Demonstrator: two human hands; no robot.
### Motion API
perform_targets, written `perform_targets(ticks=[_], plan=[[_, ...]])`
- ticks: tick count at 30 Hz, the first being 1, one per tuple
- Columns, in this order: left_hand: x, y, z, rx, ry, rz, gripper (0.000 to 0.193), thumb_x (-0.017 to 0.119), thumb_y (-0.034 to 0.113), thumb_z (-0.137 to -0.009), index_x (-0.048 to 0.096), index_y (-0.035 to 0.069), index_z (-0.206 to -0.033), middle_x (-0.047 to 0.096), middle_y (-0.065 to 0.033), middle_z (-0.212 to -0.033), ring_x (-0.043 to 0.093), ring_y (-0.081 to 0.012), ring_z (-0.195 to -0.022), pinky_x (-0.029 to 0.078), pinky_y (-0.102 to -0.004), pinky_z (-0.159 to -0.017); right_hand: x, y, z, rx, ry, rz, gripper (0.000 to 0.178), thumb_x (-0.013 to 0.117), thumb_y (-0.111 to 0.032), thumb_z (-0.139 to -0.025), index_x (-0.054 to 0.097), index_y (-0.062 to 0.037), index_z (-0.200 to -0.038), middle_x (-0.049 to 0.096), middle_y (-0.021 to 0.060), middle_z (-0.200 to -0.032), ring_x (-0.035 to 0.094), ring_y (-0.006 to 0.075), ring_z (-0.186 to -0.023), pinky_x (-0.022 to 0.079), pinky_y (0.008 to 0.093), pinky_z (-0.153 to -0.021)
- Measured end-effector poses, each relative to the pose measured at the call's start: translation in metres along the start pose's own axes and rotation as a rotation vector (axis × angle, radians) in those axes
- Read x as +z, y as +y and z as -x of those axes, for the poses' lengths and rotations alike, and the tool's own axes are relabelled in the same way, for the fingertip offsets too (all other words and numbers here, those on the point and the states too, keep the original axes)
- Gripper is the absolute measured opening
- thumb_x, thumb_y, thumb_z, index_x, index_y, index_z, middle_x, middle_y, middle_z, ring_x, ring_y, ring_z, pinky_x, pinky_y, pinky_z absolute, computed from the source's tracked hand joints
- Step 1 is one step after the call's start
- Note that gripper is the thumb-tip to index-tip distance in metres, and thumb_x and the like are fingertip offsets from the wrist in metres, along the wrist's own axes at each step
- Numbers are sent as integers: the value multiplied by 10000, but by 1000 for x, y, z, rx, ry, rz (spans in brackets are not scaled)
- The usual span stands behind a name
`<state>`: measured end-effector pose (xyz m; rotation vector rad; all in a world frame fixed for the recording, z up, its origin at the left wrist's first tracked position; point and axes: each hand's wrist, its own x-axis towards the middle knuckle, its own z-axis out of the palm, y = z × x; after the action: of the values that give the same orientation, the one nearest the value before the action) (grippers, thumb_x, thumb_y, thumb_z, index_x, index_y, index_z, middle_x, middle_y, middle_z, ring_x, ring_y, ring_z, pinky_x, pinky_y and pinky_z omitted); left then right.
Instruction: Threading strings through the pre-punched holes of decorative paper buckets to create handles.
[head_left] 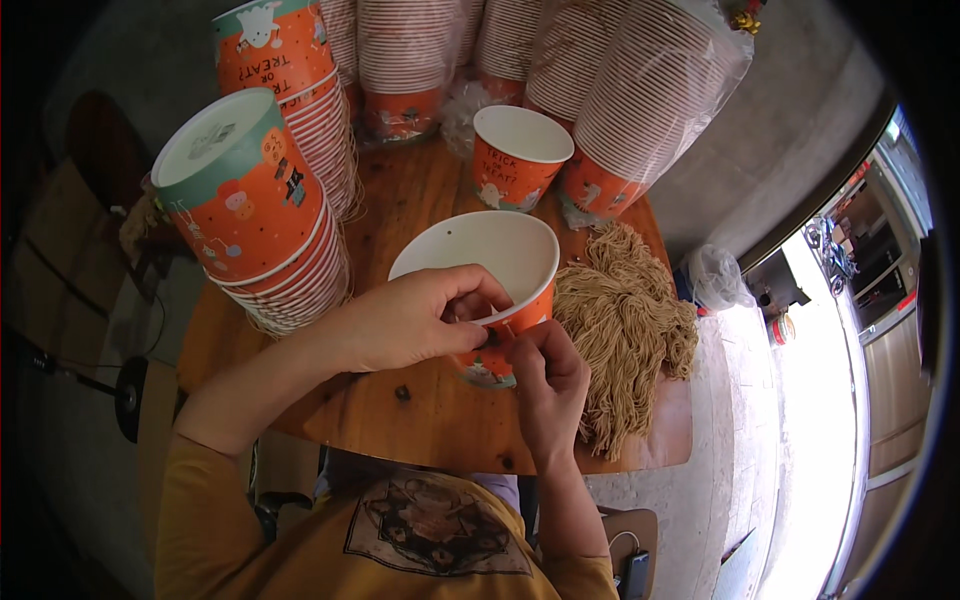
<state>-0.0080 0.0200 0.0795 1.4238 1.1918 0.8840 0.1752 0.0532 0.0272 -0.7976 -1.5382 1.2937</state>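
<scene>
An orange paper bucket (500, 240) with a white inside and rim stands in front of me, its mouth facing up. My left hand (430, 315) is closed over its near rim, fingertips inside and thumb outside. Against the outer wall, just right of that, my right hand (550, 375) is pinched. A thin pale strand (509, 326) shows between the two hands at the rim; its full length is hidden. Right of the bucket lies a thick bundle of tan string (625, 340).
Behind stands another orange bucket (515, 170). Upside-down nested buckets (250, 200) rise at the left, with strings hanging along them. Several tall bucket stacks in clear plastic (640, 110) line the back of the wooden table (400, 425). A doorway (815, 330) is bright at right.
</scene>
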Motion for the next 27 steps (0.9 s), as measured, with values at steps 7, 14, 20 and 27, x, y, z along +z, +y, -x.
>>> perform_targets(ticks=[7,14,20,27], plan=[[1,-2,1,-37,-4,1,331,603,37,-897,534,40,-1220,514,28,-932,484,-55,-870,443,-233,-799,0,-2,2,22,-20,18,131,518,-54,-904,542,-26,-777,524,-61,-721,410,6,-658,339,176,-591],[6,-2,2,27,3,-53,271,563,106,-936,554,27,-1195,580,-15,-896,558,-80,-823,483,-252,-724,2,9,-1,3,30,10,177,571,-95,-900,533,-3,-754,519,-15,-603,426,23,-601,388,220,-536],[10,-17,-11,55,-72,90,189,543,117,-951,588,-1,-1092,652,-40,-961,598,-104,-867,489,-270,-757,-4,16,6,14,41,84,164,575,-110,-904,566,-13,-772,507,-8,-566,421,33,-557,375,228,-512],[29,-28,-16,332,145,-658,115,551,49,-882,512,-4,-977,573,-118,-900,589,-272,-867,479,-340,-745,-8,32,19,68,-26,162,106,591,-116,-923,582,-25,-869,523,29,-605,443,70,-536,392,248,-512]])
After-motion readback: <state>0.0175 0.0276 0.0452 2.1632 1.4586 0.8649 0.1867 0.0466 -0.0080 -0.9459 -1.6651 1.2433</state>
